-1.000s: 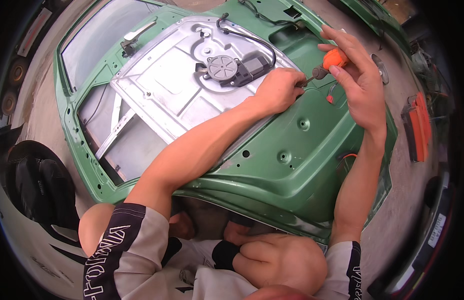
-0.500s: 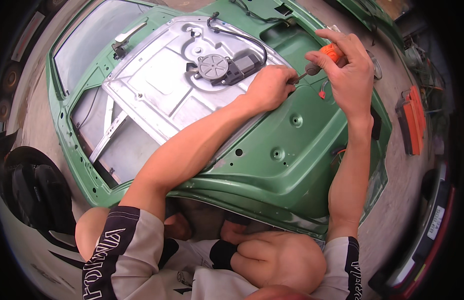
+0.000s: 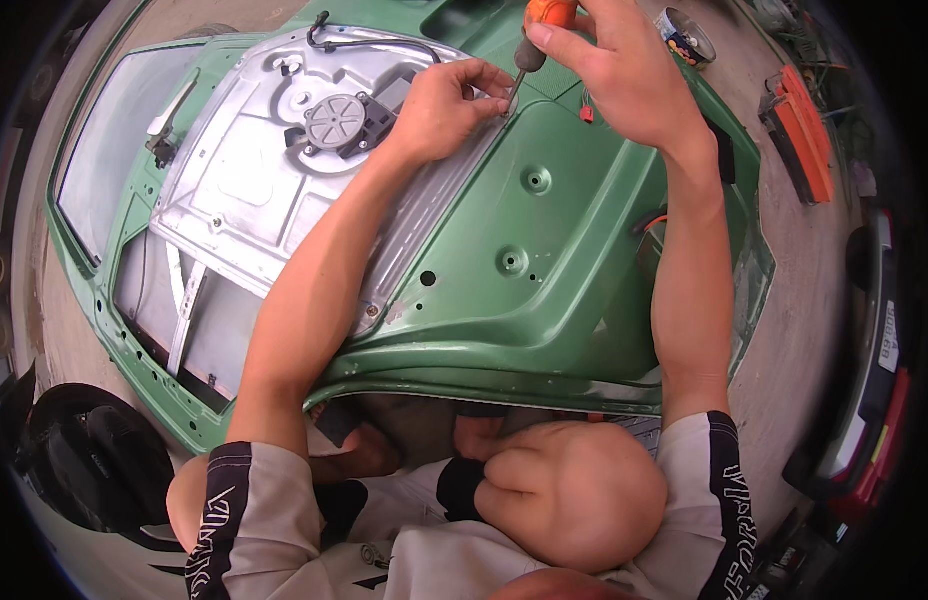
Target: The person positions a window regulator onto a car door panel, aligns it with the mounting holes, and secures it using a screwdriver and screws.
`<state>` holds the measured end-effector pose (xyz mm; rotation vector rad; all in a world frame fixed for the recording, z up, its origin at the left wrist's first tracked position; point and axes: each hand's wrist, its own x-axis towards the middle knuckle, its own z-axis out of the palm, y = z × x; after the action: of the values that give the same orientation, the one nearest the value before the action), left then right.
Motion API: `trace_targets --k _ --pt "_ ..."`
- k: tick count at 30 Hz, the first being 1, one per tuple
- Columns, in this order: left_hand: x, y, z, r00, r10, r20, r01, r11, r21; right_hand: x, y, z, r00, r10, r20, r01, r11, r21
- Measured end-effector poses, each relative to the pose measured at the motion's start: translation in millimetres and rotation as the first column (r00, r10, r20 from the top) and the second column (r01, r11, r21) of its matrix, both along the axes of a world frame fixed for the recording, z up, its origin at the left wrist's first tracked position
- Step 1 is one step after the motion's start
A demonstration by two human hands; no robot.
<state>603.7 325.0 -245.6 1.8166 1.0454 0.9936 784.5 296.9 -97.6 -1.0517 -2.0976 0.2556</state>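
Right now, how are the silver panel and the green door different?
The panel is silver, while the door is green. The panel is smaller; the door spreads out past it. The panel carries a round grey motor; the door has a window. Both look like shiny metal.

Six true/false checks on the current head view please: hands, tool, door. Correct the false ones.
1. The right hand holds a screwdriver with an orange grip. True.
2. The left hand is at the edge of the silver panel, by the screwdriver's tip. True.
3. Both hands wear gloves. False: both are bare.
4. A round gray motor sits on the silver panel. True.
5. The bodywork around the panel is red. False: it is a green car door.
6. The screwdriver's shaft points away from the left hand. False: it runs down toward the left hand's fingertips.
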Motion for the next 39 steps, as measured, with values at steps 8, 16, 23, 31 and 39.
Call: trace_targets --k 8,16,23,31,39 --pt "-16 8 0 0.776 0.195 0.600 0.127 0.883 -0.451 -20 -4 5 0.985 -0.165 0.040 0.167 0.985 -0.045" --pt "-10 11 14 0.799 0.339 0.496 0.068 0.770 -0.635 -14 0 -8 0.997 0.051 -0.053 -0.059 0.986 -0.153" --pt "-72 31 67 0.925 0.201 0.324 0.050 0.779 -0.625 -25 -7 -8 0.885 -0.417 0.209 0.438 0.896 -0.069" --pt "-244 21 111 0.969 0.186 0.165 -0.106 0.909 -0.402 -2 6 -14 0.990 0.026 -0.139 -0.052 0.981 -0.189" --pt "-393 -7 99 0.834 0.550 0.032 -0.501 0.782 -0.372 -18 10 -14 0.869 -0.436 0.235 0.413 0.900 0.139"
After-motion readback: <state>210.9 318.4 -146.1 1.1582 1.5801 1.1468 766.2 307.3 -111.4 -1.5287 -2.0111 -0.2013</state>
